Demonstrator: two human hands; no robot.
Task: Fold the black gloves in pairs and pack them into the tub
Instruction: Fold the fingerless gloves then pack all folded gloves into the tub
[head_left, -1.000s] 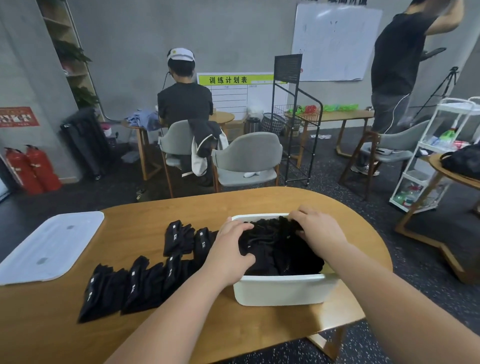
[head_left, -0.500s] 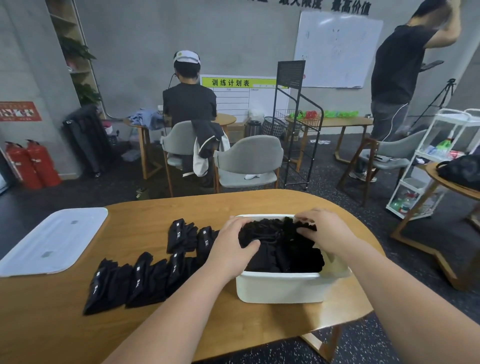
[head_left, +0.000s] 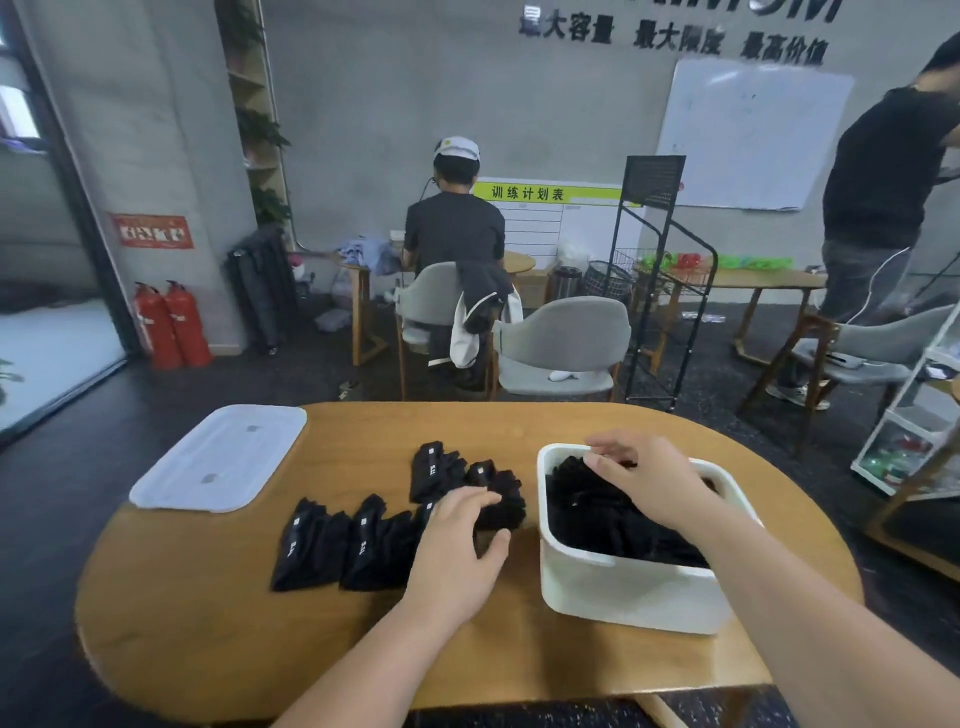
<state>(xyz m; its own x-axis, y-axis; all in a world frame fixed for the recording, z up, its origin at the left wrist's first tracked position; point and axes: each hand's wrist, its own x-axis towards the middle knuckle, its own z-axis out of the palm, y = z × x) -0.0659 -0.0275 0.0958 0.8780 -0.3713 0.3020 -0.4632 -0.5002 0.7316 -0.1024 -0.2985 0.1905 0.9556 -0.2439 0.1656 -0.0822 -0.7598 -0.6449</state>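
The left hand (head_left: 457, 545) has left the tub (head_left: 623, 592) and come down on the folded pairs (head_left: 343, 545) on the desk (head_left: 208, 623), just left of the tub. The right hand (head_left: 649, 483) stays over the packed gloves (head_left: 597, 519) inside. The step looks like packing, with the next pair being fetched. The left grip is half open, fingers laid over the nearest pair (head_left: 501, 499) and thumb spread; whether it has hold cannot be told. The right grip is loose, fingers relaxed on the packed gloves. Next, the left should close, lift and carry rightward over the rim. The pairs' long axes run near-to-far, leaning right, with the labelled ends pointing away
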